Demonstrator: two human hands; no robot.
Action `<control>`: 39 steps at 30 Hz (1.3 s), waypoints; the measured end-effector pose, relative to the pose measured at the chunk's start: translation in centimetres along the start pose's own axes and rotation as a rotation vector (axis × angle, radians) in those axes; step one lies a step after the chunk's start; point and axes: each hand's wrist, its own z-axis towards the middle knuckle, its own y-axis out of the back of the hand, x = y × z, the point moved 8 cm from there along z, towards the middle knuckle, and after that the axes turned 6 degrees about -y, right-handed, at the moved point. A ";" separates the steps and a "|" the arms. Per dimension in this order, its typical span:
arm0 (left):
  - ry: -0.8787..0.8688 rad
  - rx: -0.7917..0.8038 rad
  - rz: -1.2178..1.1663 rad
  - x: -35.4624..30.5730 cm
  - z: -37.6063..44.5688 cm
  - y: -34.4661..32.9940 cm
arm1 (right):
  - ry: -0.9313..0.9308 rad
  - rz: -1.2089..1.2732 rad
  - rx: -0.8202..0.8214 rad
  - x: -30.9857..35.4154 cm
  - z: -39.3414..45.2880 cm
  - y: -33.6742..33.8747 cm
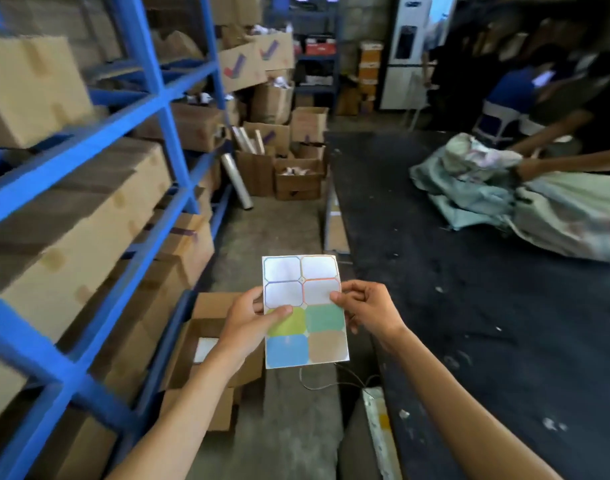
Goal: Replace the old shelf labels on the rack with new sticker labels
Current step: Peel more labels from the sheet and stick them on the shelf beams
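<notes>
A sheet of sticker labels [305, 311] is held upright in front of me, with white labels on its upper half and green, teal, blue and tan labels below. My left hand [251, 323] pinches its left edge, thumb on the yellow-green label. My right hand [367, 308] grips the right edge, fingertips on the red-bordered white label. The blue metal rack [141, 216] runs along my left, loaded with cardboard boxes [85, 216]. I cannot make out any old labels on the blurred beams.
An open cardboard box [206, 341] sits on the concrete floor below my left hand. More boxes and film rolls [237, 180] stand at the aisle's far end. A dark table [470, 271] to the right holds cloth sacks [504, 195], where another person's arm reaches.
</notes>
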 end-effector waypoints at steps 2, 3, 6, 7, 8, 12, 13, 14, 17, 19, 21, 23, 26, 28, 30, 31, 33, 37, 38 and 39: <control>0.010 0.078 0.019 0.3 0.2 -3.2 | -0.023 -0.008 -0.087 -1.6 -1.5 3.4; 0.014 0.120 0.029 0.5 0.4 -5.2 | -0.037 -0.016 -0.143 -2.7 -2.5 5.4; 0.035 0.249 0.070 1.5 0.5 -10.9 | -0.089 -0.048 -0.281 -5.6 -5.6 10.4; 0.041 0.284 0.088 1.7 0.4 -12.5 | -0.112 -0.055 -0.310 -6.5 -6.6 11.7; 0.051 0.337 0.109 2.1 0.0 -15.0 | -0.134 -0.056 -0.352 -7.7 -8.1 13.5; 0.049 0.497 0.214 3.4 -1.2 -22.4 | -0.249 -0.028 -0.461 -11.4 -12.8 18.4; 0.035 0.539 0.254 3.7 -1.7 -24.3 | -0.278 -0.016 -0.495 -12.4 -14.1 19.6; 0.012 0.568 0.297 4.0 -2.1 -25.9 | -0.305 -0.007 -0.521 -13.3 -15.3 20.5; -0.047 0.647 0.378 5.0 -3.6 -30.1 | -0.382 0.015 -0.613 -16.0 -18.9 22.9; -0.077 0.716 0.417 6.0 -4.9 -32.8 | -0.437 0.023 -0.696 -18.0 -21.3 24.4; -0.095 0.797 0.451 7.3 -6.2 -35.2 | -0.489 0.032 -0.786 -20.0 -23.4 25.7; -0.110 0.880 0.475 8.5 -7.6 -36.9 | -0.542 0.034 -0.845 -22.0 -24.9 26.3; -0.131 1.043 0.549 10.7 -10.0 -39.5 | -0.628 0.029 -0.931 -25.2 -26.9 27.0; -0.115 1.124 0.606 12.2 -11.2 -40.4 | -0.668 0.024 -0.984 -27.0 -28.0 27.0; -0.091 1.173 0.638 13.3 -12.2 -41.0 | -0.704 0.024 -1.019 -28.2 -28.7 26.6; -0.084 1.186 0.645 13.8 -12.6 -41.3 | -0.718 0.026 -1.034 -28.9 -29.0 26.4; -0.076 1.193 0.667 14.4 -13.1 -41.6 | -0.735 0.035 -1.057 -29.8 -29.4 26.1; -0.061 1.211 0.700 15.5 -13.8 -42.0 | -0.734 0.053 -1.091 -31.2 -29.8 25.8; -0.065 1.223 0.714 15.8 -13.9 -42.0 | -0.734 0.063 -1.094 -31.4 -29.9 25.6; -0.076 1.234 0.731 16.1 -14.1 -42.0 | -0.720 0.070 -1.101 -31.6 -29.9 25.6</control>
